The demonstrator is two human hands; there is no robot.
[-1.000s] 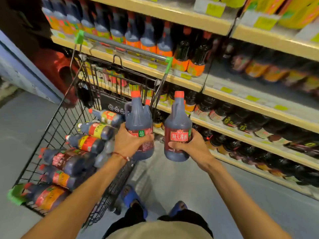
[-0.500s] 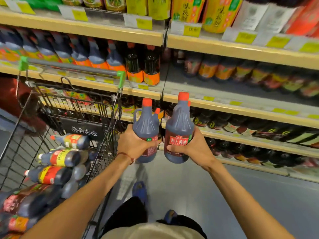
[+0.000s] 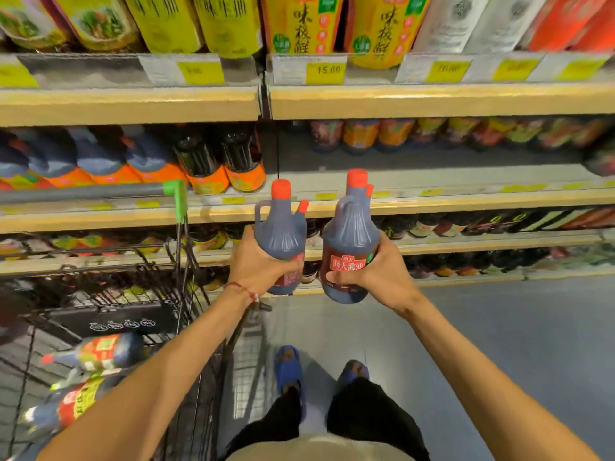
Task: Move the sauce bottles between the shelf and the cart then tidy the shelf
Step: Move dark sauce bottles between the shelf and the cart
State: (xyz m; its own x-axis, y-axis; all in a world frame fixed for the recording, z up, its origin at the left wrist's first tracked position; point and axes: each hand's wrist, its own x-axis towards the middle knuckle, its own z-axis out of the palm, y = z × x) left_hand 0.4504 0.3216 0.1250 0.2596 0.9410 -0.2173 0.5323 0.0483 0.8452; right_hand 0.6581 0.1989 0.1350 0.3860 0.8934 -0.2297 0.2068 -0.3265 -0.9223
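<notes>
cart (image 3: 100, 294) now at far left, bottles lying in it. left hand (image 3: 259, 267) curled round left sauce bottle (image 3: 281, 234), right sauce bottle (image 3: 349, 241) gripped by right hand (image 3: 376, 271). Both upright, raised from cart to bare middle shelf (image 3: 432, 181). Shelving likely next.

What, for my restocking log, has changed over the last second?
Both jugs, the left jug in the left hand and the right jug in the right hand, moved away from the cart up toward the shelf. Nothing taken or released. Grips unchanged; cart bottles lie as before.
</notes>
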